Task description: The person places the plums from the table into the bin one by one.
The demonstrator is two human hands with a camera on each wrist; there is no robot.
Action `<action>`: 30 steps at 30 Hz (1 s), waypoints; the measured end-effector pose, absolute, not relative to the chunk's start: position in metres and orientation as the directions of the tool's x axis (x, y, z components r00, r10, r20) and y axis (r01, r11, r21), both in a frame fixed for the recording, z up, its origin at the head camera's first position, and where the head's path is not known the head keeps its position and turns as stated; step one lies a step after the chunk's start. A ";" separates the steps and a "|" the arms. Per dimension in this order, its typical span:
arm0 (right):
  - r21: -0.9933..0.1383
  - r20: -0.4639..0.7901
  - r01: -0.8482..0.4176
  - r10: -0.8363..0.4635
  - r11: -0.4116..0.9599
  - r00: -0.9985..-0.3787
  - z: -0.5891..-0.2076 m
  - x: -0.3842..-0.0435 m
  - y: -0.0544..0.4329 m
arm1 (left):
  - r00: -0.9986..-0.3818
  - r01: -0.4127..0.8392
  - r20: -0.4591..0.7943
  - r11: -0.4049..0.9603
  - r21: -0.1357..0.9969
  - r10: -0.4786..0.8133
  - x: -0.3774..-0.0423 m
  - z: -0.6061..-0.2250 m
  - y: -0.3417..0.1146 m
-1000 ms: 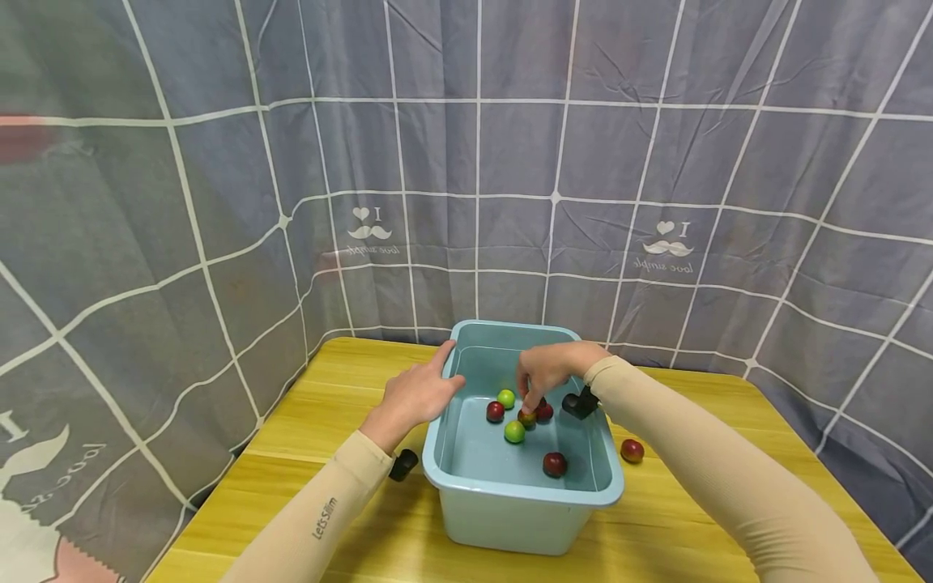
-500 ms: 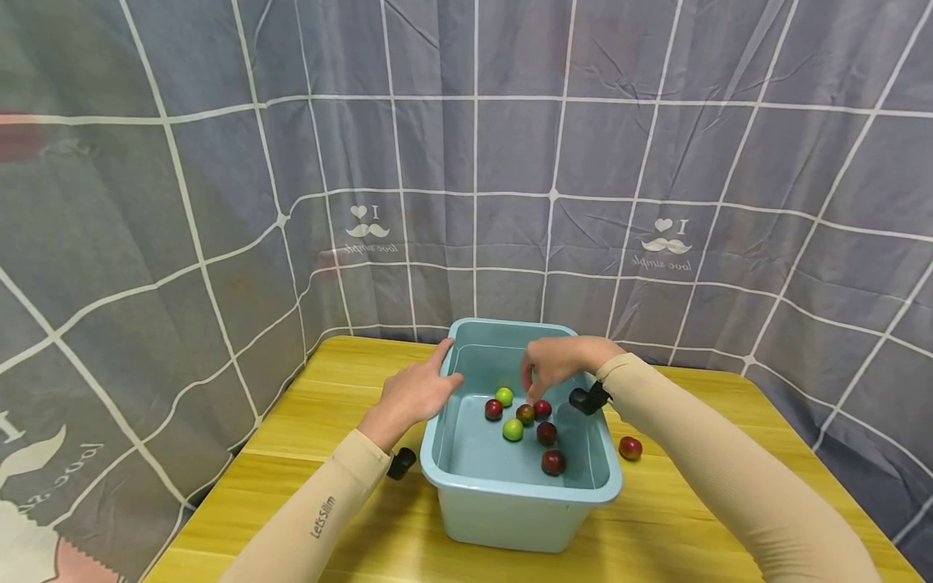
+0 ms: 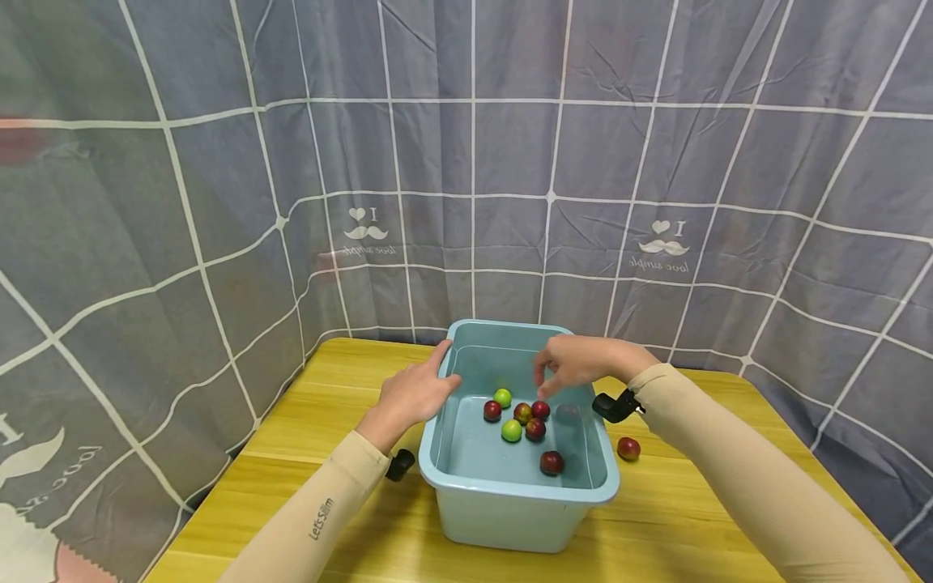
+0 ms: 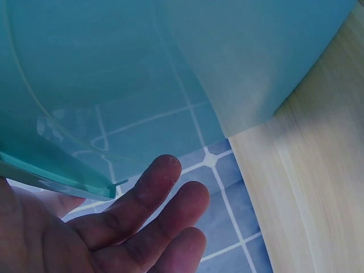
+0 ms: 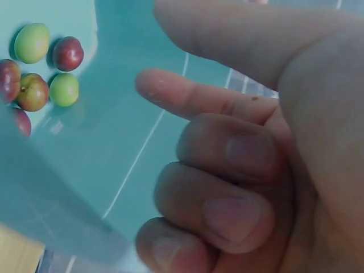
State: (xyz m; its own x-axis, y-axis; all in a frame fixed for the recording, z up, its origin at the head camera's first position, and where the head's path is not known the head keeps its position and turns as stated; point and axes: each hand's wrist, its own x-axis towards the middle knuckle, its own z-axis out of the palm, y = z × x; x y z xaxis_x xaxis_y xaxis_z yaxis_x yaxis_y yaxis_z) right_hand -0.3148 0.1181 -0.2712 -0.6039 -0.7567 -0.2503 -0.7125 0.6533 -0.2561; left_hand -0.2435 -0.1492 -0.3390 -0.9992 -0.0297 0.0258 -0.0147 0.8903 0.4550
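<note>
A pale blue plastic basin [image 3: 521, 486] holds several plums. Two are green [image 3: 503, 397], one is mottled red-green [image 3: 522, 413], and the rest are dark red, such as the dark red plum [image 3: 551, 463] near the front wall. My left hand [image 3: 415, 397] holds the left rim, thumb over it and fingers outside along the wall. My right hand [image 3: 576, 360] hovers over the right side of the basin, holding nothing. Its thumb and index finger stick out apart; the other fingers are curled in the right wrist view. The plum cluster [image 5: 32, 92] lies left of its fingertips.
Outside the basin, right of it, a red plum [image 3: 628, 448] lies on the wooden table [image 3: 350, 380]. A grey checked curtain [image 3: 510, 162] hangs behind and on both sides. Black wrist cameras, like the right wrist camera [image 3: 615, 406], jut out under the wrists.
My right hand has left the red-green plum and moved up and right. A dark red plum has come into sight and rolled left to the cluster. My left hand stays on the rim.
</note>
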 end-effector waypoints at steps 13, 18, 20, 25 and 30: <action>-0.395 0.044 -0.710 -0.760 0.583 -0.649 -0.285 -0.305 0.157 | -0.999 -0.005 0.030 0.888 0.459 -0.021 -0.244 -0.339 -0.148; -0.448 0.113 -0.689 -0.728 0.570 -0.676 -0.290 -0.300 0.170 | -0.999 -0.006 0.032 0.888 0.459 -0.023 -0.243 -0.339 -0.148; -0.465 0.130 -0.679 -0.714 0.568 -0.688 -0.292 -0.297 0.175 | -0.999 -0.008 0.032 0.889 0.458 -0.025 -0.243 -0.339 -0.149; -0.516 0.170 -0.636 -0.659 0.573 -0.732 -0.298 -0.293 0.185 | -0.999 -0.010 0.032 0.892 0.451 -0.027 -0.243 -0.339 -0.149; -0.566 0.231 -0.612 -0.607 0.553 -0.761 -0.307 -0.290 0.196 | -0.999 -0.014 0.026 0.893 0.450 -0.028 -0.243 -0.340 -0.148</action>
State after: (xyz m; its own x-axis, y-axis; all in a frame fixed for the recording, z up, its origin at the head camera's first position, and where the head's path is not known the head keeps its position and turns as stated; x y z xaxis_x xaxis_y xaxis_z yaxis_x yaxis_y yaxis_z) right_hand -0.2901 0.1962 -0.3067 -0.7607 -0.6067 0.2307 -0.6122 0.5526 -0.5656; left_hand -0.2433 -0.1485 -0.3396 -0.9993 -0.0284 0.0263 -0.0135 0.8927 0.4504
